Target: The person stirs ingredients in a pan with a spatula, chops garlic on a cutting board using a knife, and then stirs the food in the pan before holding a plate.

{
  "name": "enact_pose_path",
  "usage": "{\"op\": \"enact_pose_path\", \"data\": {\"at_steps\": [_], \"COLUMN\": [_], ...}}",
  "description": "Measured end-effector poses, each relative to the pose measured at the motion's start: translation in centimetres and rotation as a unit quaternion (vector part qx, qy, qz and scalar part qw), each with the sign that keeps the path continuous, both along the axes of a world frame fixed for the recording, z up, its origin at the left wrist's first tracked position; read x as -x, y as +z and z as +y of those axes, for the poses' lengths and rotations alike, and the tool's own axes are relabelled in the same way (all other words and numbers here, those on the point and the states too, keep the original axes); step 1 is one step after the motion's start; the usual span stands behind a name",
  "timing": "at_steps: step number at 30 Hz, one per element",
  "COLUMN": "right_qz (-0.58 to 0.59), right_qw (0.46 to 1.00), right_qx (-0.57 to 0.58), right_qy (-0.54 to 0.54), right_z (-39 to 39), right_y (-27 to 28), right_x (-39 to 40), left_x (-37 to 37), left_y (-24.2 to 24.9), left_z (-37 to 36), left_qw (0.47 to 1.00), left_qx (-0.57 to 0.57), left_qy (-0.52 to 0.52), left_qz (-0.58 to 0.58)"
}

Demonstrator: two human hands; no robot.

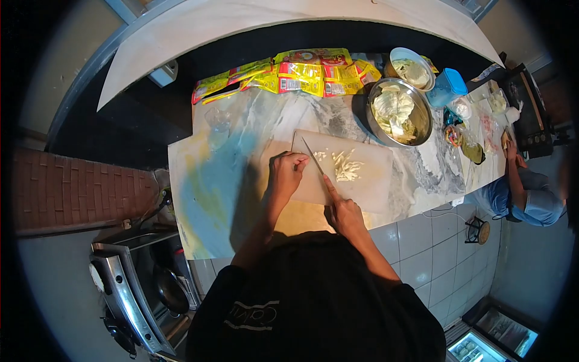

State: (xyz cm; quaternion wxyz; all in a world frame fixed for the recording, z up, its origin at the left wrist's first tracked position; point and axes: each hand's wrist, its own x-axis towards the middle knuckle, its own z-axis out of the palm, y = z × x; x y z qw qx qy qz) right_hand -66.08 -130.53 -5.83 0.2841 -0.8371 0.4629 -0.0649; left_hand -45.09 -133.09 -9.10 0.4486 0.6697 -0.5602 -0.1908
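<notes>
The cut pieces [347,166] are pale cream to faint yellow, slender and strip-like; they lie in a loose, crisscrossed heap on the cutting board [374,188], to the right of the blade; a smaller scatter of shorter bits [320,155] lies between that heap and the knife [313,155]; the board is whitish, flat and roughly rectangular, set on a marble-patterned countertop [211,181].

My right hand [345,212] is closed around the knife handle, with the index finger extended forward along it; the blade is long and narrow, and its tip points away from me and slightly to the left; the knife lies diagonally over the left portion of the board.

My left hand [286,174] is positioned over the left side of the board, fingers bent and drawn together, fingertips just beside the blade; the grip is narrow, but I cannot tell whether anything is held within it, as the fingers hide the space beneath.

Beyond the board, toward the right, stands a steel bowl [427,123] containing pale leaves [393,110]; yellow packets [301,73] lie in a row along the back of the countertop.
</notes>
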Motion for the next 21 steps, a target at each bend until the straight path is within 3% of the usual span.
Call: {"op": "enact_pose_path", "data": {"at_steps": [21], "right_qz": [-0.038], "right_qw": [0.999], "right_qx": [0.008], "right_qy": [-0.009], "right_z": [0.3], "right_y": [-1.0], "right_x": [0.3], "left_x": [0.6], "left_y": [-0.1], "left_z": [0.2], "left_qw": [1.0], "left_qx": [0.007], "left_qy": [0.013], "left_qz": [0.008]}}
